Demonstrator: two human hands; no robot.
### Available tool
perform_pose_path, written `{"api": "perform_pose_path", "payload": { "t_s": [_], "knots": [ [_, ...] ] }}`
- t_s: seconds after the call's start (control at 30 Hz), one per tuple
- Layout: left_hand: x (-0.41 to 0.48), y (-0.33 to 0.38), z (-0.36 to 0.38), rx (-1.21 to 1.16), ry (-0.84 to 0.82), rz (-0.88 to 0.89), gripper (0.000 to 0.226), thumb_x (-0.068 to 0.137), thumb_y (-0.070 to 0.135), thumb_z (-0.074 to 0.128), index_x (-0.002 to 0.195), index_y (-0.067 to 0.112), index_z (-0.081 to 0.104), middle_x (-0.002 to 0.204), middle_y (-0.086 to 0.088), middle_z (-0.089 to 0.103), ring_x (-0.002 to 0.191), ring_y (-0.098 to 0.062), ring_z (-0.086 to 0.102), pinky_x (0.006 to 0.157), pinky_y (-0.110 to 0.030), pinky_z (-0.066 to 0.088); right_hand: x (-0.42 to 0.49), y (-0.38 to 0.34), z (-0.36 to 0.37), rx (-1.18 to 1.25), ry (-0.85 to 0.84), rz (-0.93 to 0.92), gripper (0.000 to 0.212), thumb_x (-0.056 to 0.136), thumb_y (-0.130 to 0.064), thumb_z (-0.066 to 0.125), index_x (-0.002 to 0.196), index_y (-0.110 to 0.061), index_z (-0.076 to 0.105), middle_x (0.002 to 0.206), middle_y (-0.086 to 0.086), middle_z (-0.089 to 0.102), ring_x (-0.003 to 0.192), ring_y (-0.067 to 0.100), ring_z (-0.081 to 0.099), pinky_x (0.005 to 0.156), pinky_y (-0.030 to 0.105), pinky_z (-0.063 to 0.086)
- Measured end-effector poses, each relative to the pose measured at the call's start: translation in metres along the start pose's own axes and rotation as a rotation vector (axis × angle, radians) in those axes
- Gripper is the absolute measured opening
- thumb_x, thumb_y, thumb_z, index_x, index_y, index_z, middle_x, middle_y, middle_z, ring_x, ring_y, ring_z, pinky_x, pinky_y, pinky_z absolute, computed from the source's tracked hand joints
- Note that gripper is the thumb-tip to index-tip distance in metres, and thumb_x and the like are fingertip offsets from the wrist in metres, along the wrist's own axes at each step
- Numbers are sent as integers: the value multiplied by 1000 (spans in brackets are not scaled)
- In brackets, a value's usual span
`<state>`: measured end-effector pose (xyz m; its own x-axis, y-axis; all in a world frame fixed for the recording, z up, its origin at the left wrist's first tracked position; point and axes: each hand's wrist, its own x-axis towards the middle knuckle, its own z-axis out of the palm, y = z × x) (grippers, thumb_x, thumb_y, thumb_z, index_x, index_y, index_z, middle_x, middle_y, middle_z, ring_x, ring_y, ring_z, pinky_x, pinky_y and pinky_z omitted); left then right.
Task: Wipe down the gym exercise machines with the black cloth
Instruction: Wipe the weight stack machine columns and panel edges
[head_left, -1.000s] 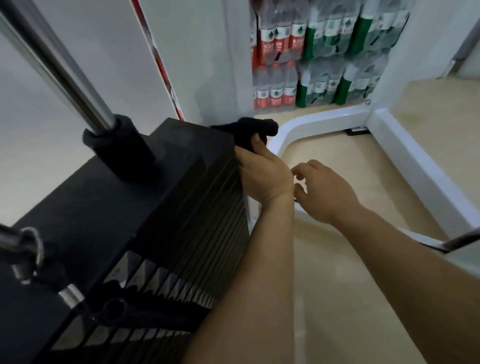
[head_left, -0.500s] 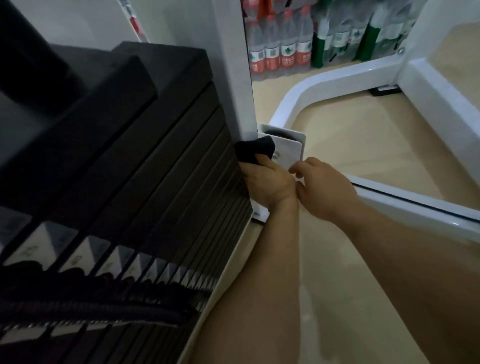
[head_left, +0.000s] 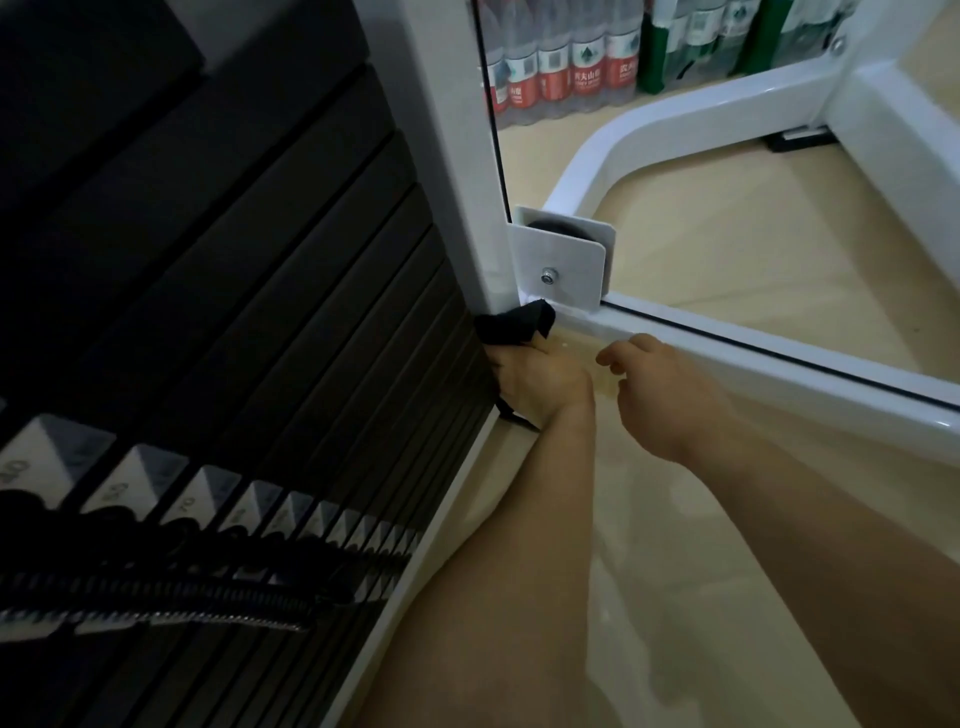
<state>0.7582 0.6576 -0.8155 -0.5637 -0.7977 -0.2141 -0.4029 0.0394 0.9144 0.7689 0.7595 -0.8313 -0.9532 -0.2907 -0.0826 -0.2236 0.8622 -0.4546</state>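
Left hand: the left hand (head_left: 540, 379) is gripping the black cloth (head_left: 511, 325), fingers curled round the wad and pressing it against the corner of the weight stack (head_left: 260, 312).
Right hand: the right hand (head_left: 670, 395) is hovering just beside the white base rail (head_left: 779, 364), fingers loosely curled and grasping nothing.
Cloth position: it is sitting low on the stack's side face, touching the foot of the white upright (head_left: 457, 156) and lying just below the pulley bracket (head_left: 563, 260).
Cloth direction: a loose corner is pointing up and right toward the bracket, while a small tail is poking out beneath the hand. Its long axis is running along the stack's edge, leaning slightly right.
Progress: judging by the cloth lying at the lowest plates, the pass down this side face is nearing its end.
Remaining: the upright, bracket, rail and curved frame are probably waiting for wiping. Nothing here is showing which surfaces are already clean.
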Motion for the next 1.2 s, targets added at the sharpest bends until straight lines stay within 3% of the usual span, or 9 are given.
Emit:
{"api": "perform_pose_path", "payload": {
  "t_s": [0.17, 0.3, 0.4, 0.53, 0.7, 0.9, 0.97, 1.07, 1.2],
  "knots": [
    [-11, 37, -1, -197, 103, 154, 65, 101, 17, 56, 155, 2, 22, 150, -21, 42, 132, -33, 44, 107, -36, 31, 4, -7, 1, -47, -28, -63, 22, 88, -7, 56, 108, -13, 60, 107, 8, 55, 95, 32, 58, 72, 43, 50],
    [-5, 75, -4, -194, 397, 482, 60, 90, 5, 68, 140, -13, 41, 126, -32, 58, 109, -27, 45, 87, -34, 30, 12, -2, -3, -39, 56, -62, 26, 87, -1, 53, 108, -13, 63, 104, 7, 56, 93, 34, 58, 67, 37, 43],
    [-1, 81, -4, -183, 446, 592, 61, 89, 3, 68, 140, -15, 41, 125, -35, 58, 104, -23, 39, 83, -33, 30, 16, -1, -14, -12, 100, 1, 39, 89, -1, 49, 123, -16, 62, 120, 4, 58, 104, 29, 59, 73, 34, 42],
    [-3, 62, -4, -163, 301, 466, 57, 98, 7, 59, 148, -6, 35, 139, -29, 52, 118, -29, 46, 91, -25, 31, 7, 2, -22, 23, 100, 28, 42, 92, -3, 48, 129, -17, 60, 125, 2, 57, 110, 26, 59, 85, 40, 50],
    [-6, 21, 1, -13, 111, 211, 62, 104, 16, 48, 158, 11, 17, 154, -17, 41, 134, -35, 46, 102, -42, 40, -12, 10, -14, 26, 43, 75, 40, 94, -7, 48, 131, -18, 59, 129, 1, 55, 113, 25, 59, 91, 43, 51],
    [-36, -18, -11, -9, -72, 242, 71, 105, 15, 43, 159, 34, 1, 163, -1, 26, 141, -19, 41, 108, -37, 45, -30, 13, -14, -27, -5, 64, 41, 95, -14, 50, 136, -19, 54, 132, 2, 53, 117, 26, 57, 92, 45, 51],
    [-51, -37, -21, 71, -236, 284, 65, 105, 16, 43, 156, 41, 12, 159, -1, 37, 136, -16, 47, 107, -33, 46, -37, 12, -14, -61, -19, 26, 46, 95, -14, 50, 141, -18, 48, 131, 6, 53, 115, 30, 57, 89, 46, 52],
    [-56, -66, -41, 165, -503, 292, 37, 103, 22, 48, 139, 30, 52, 130, 7, 61, 115, -9, 59, 99, -30, 49, -49, 9, -12, -5, -27, -44, 56, 96, -17, 51, 150, -18, 35, 132, 11, 53, 110, 35, 57, 83, 43, 50],
    [-31, -79, -63, 296, -564, 289, 27, 98, 21, 59, 122, 28, 68, 113, 3, 59, 99, -14, 63, 90, -28, 53, -62, 7, 0, 35, 3, -60, 64, 98, -30, 51, 156, -24, 25, 144, 5, 48, 116, 30, 58, 86, 40, 50]
  ]
}}
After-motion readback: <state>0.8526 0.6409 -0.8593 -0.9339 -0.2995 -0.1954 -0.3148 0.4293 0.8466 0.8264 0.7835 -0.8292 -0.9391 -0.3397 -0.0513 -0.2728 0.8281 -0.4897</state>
